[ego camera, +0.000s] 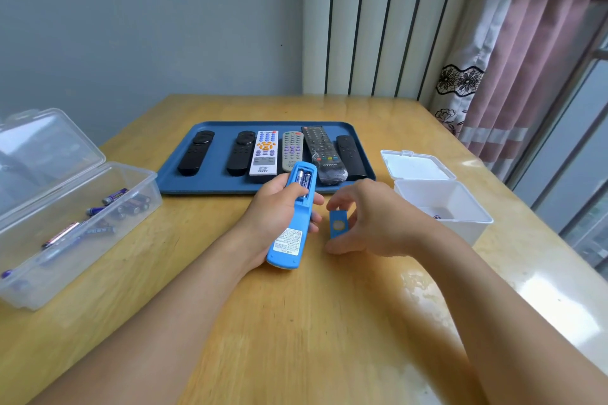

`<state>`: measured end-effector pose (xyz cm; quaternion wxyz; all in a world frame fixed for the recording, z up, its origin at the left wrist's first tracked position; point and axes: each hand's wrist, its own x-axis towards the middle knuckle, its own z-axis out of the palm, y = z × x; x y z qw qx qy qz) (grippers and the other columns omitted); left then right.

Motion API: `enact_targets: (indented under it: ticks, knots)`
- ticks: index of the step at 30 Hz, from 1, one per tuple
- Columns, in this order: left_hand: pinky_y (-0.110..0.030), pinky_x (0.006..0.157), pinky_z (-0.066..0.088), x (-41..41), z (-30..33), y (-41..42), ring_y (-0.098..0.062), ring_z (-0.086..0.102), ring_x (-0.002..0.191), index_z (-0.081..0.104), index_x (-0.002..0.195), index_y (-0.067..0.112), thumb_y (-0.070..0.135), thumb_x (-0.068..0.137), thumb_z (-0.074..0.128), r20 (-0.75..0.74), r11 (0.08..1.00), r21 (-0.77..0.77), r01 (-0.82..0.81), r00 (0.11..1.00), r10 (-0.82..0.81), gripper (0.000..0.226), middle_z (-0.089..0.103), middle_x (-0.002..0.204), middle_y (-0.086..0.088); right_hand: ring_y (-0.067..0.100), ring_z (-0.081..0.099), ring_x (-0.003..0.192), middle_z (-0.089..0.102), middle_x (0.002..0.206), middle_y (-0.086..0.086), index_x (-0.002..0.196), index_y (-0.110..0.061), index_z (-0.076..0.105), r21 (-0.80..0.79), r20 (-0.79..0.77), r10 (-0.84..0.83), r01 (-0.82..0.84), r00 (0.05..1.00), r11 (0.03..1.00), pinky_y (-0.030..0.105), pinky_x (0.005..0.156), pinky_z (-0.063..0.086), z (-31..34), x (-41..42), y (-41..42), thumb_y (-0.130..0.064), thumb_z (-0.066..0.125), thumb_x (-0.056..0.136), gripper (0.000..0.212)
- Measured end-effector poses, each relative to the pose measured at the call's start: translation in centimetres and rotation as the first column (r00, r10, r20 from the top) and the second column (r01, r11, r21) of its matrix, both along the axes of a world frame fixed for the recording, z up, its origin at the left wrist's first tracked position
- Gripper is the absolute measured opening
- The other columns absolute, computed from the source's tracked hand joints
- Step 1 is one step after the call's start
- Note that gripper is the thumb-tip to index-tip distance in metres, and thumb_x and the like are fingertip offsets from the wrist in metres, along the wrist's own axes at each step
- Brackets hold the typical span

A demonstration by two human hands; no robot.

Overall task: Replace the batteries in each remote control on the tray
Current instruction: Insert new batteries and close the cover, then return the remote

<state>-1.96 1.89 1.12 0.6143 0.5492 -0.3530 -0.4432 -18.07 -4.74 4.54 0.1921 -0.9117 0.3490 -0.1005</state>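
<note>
The left hand (276,210) grips the blue remote (291,217) back-up, long axis toward the desk's far edge, while the right hand (368,217) pinches its battery cover (339,223)

1 head view, down (forward) over table (296,322), near.

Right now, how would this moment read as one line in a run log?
left hand: holds blue remote, compartment open, two batteries in | right hand: holds battery cover | tray: six remotes
</note>
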Motion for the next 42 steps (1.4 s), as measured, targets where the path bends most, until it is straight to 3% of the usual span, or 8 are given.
enact_targets:
  ticks: [3, 7, 13, 18, 23, 28, 34, 42]
  knots:
    - [-0.029, 0.047, 0.051, 0.0, 0.2, 0.1, -0.019, 0.063, 0.052, 0.061, 0.112, 0.005, 0.008, 0.102, 0.044, -0.026, 1.0, 0.021, -0.002, 1.0, 0.003, 0.02, 0.073, 0.071, -0.006, 0.007, 0.063, 0.071, 0.069, 0.089, -0.007, 0.098, -0.021, 0.072, -0.019, 0.295, -0.073, 0.082, 0.953, 0.996, 0.014, 0.056, 0.044, 0.4, 0.1, 0.1, -0.036, 0.089, 0.063, 0.042]
    - [-0.027, 0.047, 0.049, -0.4, 0.5, 0.5, -0.021, 0.06, 0.052, 0.06, 0.111, 0.002, 0.007, 0.101, 0.043, 0.067, 0.998, 0.017, 0.056, 0.996, -0.057, 0.021, 0.064, 0.063, -0.01, 0.0, 0.063, 0.068, 0.067, 0.082, -0.013, 0.115, -0.021, 0.072, 0.062, 0.537, -0.089, 0.065, 0.839, 0.996, 0.015, 0.065, 0.051, 1.0, 0.4, 0.4, -0.036, 0.089, 0.067, 0.053]
    - [-0.03, 0.05, 0.05, -0.9, 0.9, 0.8, -0.023, 0.059, 0.056, 0.06, 0.115, 0.004, 0.001, 0.102, 0.037, 0.104, 0.995, -0.055, 0.08, 0.992, -0.074, 0.027, 0.064, 0.071, -0.014, -0.002, 0.065, 0.088, 0.069, 0.105, -0.011, 0.131, -0.022, 0.062, -0.03, 0.589, -0.048, 0.081, 0.807, 0.996, 0.014, 0.075, 0.054, 0.5, 0.8, 0.9, -0.041, 0.09, 0.067, 0.072]
    - [-0.032, 0.049, 0.052, -1.2, 1.4, 0.9, -0.024, 0.061, 0.056, 0.062, 0.114, -0.002, 0.015, 0.102, 0.036, -0.089, 0.993, -0.104, 0.062, 0.993, -0.072, 0.033, 0.068, 0.079, -0.015, 0.007, 0.066, 0.082, 0.072, 0.096, -0.009, 0.108, -0.022, 0.067, -0.085, 0.637, 0.004, 0.065, 0.771, 0.994, 0.028, 0.072, 0.057, 0.1, 1.1, 1.2, -0.038, 0.091, 0.068, 0.049]
    - [-0.031, 0.046, 0.051, -1.9, 1.5, 1.0, -0.027, 0.06, 0.051, 0.065, 0.115, 0.004, 0.019, 0.105, 0.036, -0.147, 0.991, -0.13, 0.024, 0.988, -0.043, 0.034, 0.071, 0.077, -0.009, 0.008, 0.06, 0.078, 0.074, 0.105, -0.006, 0.11, -0.016, 0.074, -0.262, 0.581, 0.119, 0.046, 0.805, 0.964, 0.02, 0.074, 0.054, -0.8, 1.6, 1.7, -0.037, 0.086, 0.075, 0.042]
    - [-0.03, 0.044, 0.05, -2.1, 1.8, 1.2, -0.027, 0.06, 0.05, 0.06, 0.107, 0.006, 0.012, 0.105, 0.038, -0.095, 0.982, -0.186, -0.019, 0.995, 0.001, 0.024, 0.067, 0.068, -0.006, 0.028, 0.066, 0.086, 0.074, 0.115, 0.003, 0.101, -0.008, 0.077, -0.427, 0.56, 0.228, 0.041, 0.797, 0.904, 0.044, 0.072, 0.059, -1.3, 2.1, 1.6, -0.031, 0.078, 0.084, 0.029]
    - [-0.032, 0.044, 0.051, -2.3, 1.6, 1.3, -0.024, 0.062, 0.052, 0.064, 0.1, 0.014, 0.015, 0.106, 0.038, -0.086, 0.978, -0.207, -0.035, 0.996, 0.018, 0.026, 0.067, 0.071, -0.005, 0.029, 0.066, 0.089, 0.072, 0.117, 0.006, 0.104, -0.007, 0.076, -0.442, 0.563, 0.242, 0.041, 0.79, 0.896, 0.044, 0.074, 0.059, -1.5, 2.1, 1.7, -0.038, 0.067, 0.088, 0.036]
    - [-0.03, 0.057, 0.058, -1.9, 1.6, 1.4, -0.018, 0.07, 0.068, 0.067, 0.116, 0.021, 0.018, 0.107, 0.04, -0.133, 0.976, -0.211, -0.056, 0.991, 0.028, 0.029, 0.075, 0.086, 0.0, 0.018, 0.066, 0.113, 0.068, 0.128, 0.002, 0.116, -0.017, 0.076, -0.314, 0.604, 0.188, 0.014, 0.775, 0.949, 0.037, 0.09, 0.057, -1.4, 2.0, 1.9, -0.027, 0.085, 0.079, 0.039]
